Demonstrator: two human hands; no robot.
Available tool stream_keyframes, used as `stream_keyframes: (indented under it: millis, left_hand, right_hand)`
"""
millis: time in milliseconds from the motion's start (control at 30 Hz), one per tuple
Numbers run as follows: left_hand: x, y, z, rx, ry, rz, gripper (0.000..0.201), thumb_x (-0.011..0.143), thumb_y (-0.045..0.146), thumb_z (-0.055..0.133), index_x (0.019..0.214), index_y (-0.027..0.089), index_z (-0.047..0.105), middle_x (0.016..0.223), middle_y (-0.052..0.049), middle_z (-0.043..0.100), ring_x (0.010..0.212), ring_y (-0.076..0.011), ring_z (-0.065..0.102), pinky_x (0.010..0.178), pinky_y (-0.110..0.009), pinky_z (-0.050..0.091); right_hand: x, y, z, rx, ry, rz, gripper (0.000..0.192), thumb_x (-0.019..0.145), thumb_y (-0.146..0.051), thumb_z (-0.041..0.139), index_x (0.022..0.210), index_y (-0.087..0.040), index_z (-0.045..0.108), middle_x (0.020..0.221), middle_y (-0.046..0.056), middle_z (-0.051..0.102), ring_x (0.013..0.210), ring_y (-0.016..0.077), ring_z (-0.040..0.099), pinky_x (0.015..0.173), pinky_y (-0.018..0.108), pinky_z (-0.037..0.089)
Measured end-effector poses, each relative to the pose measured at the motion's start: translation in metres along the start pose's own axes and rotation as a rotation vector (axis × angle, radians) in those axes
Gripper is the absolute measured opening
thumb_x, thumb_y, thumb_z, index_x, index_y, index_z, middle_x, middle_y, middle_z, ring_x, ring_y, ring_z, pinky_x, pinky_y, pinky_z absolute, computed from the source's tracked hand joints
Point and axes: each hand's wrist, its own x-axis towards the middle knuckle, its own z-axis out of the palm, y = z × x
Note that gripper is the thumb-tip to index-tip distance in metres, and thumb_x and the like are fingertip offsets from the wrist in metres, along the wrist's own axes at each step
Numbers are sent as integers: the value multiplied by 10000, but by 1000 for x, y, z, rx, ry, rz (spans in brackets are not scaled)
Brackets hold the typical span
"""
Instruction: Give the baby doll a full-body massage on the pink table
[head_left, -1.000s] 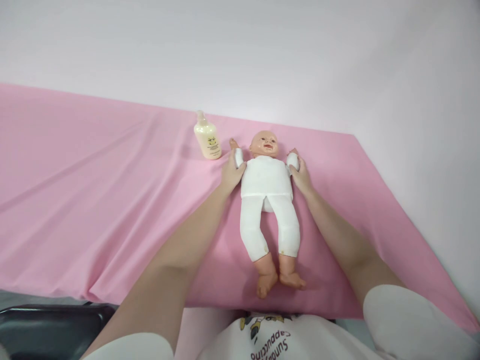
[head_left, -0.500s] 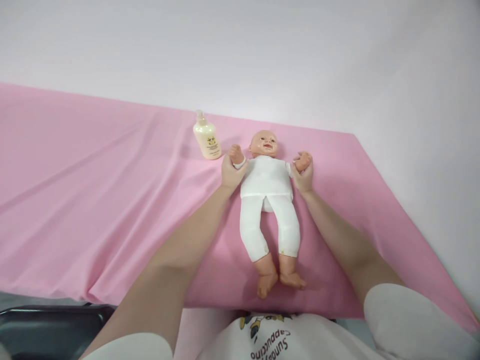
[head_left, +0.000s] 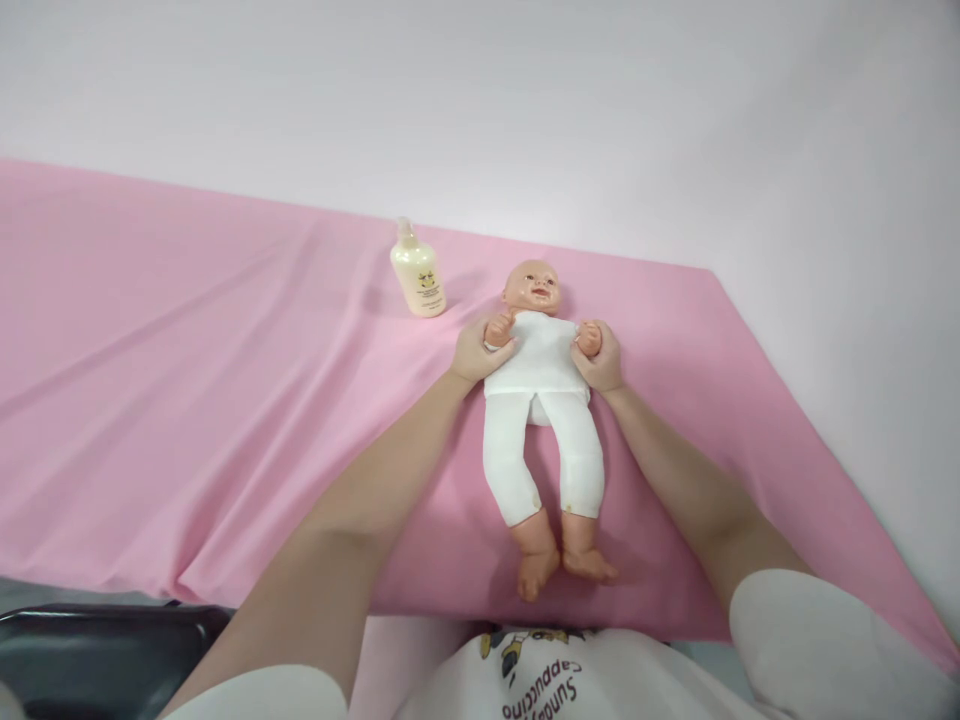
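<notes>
- Head view: a baby doll (head_left: 541, 400) in white clothes lies face up on a table draped in a pink cloth (head_left: 187, 400), near the table's right end.
- Left hand (head_left: 474, 352) is closed around the doll's one wrist; right hand (head_left: 600, 358) grips the other, both small arms folded in over the chest.
- Done well, judging by the grip, both arms should move evenly and gently, wrists held lightly, torso flat.
- Doll's long axis runs away from the person: head toward the far wall, bare feet toward the near edge.
- A cream lotion bottle (head_left: 418, 272) stands upright near the doll's head, to its left, apart from it.
</notes>
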Motion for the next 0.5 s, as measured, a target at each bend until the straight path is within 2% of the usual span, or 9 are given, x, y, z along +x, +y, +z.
stream_keyframes:
  millis: [67,167,233,300,367,433,500]
  left_hand:
    - [1,-1,-1,-48,15,31,423,879,566,643,1087,201,585,1090,-119,717,1102,-282,692,1065,-461,539]
    - [4,-2,-3,-96,50,9,605,968,586,512,1387,160,418,1369,-195,620,1319,-291,600,1165,-466,453]
    - [6,-4,-3,-113,68,-51,668,1011,566,441,1511,153,279,1507,-225,515,1424,-286,519,1209,-459,402]
    - [8,-7,-2,-104,85,-113,734,1022,549,424,1585,159,162,1615,-231,391,1508,-285,419,1250,-460,343]
    - [10,-11,-2,-65,85,-127,796,1016,542,436,1629,173,87,1701,-202,243,1583,-281,281,1295,-457,257]
    - [11,-14,-2,-37,65,-109,819,1017,526,424,1654,178,46,1739,-159,147,1617,-263,179,1319,-437,189]
    - [11,-17,-2,-45,27,-158,797,1028,502,388,1665,174,39,1732,-148,190,1611,-259,205,1314,-439,204]
  right_hand:
    - [1,1,2,37,3,6,518,902,-518,569,1315,-212,509,1242,152,638,1197,304,624,1118,505,491]
    - [6,6,5,37,43,16,699,985,-529,440,1560,-184,242,1575,202,404,1501,298,395,1256,527,330]
    - [9,11,6,1,59,66,746,1016,-514,368,1619,-183,79,1674,190,247,1590,282,230,1293,548,242]
    - [11,17,5,-38,43,128,766,1023,-491,352,1636,-196,1,1707,168,173,1614,276,154,1302,566,206]
    - [12,22,5,-60,13,172,754,1018,-456,360,1643,-209,18,1717,151,161,1616,282,146,1299,583,206]
    - [12,26,5,-69,-15,200,721,1007,-419,362,1641,-196,102,1708,153,206,1603,292,193,1292,586,231]
    - [12,29,5,-76,-28,216,691,996,-399,360,1629,-180,193,1680,163,289,1575,295,271,1286,578,257]
